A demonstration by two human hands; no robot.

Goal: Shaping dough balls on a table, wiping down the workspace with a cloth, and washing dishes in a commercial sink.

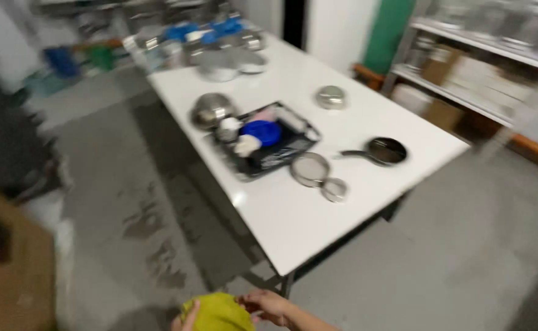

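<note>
- Blurry frame from the head camera; the person stands on the grey floor [158, 202], short of the near corner of the white surface [293, 220].
- Both hands sit at the very bottom edge, bunched around a yellow-green cloth [217, 312], held low in front of the body and well apart from the surface.
- Right hand [269, 306]: fingers curl onto the cloth's right side, touching it; looks like a loose pinch, though the blur hides how tightly the grip is closed.
- Left hand [180, 322]: only a sliver shows at the cloth's left edge; it touches the cloth, but I cannot tell how far that grip is closed.
- On the surface, near-middle: a dark tray [269, 156] holding a blue lid or dish [263, 132] and some pale pieces, too blurred to name.
- Just left of the tray, a steel bowl [210, 110]; just right of its near end, a round sieve [310, 168] and a small steel cup [334, 189].
- Further right, a small black frying pan [385, 150]; behind it, a steel lid [331, 97].
- Step in hand, my read: carrying or bunching the cloth while approaching.
- Next move likely calls for stepping closer before either hand can reach the surface.
</note>
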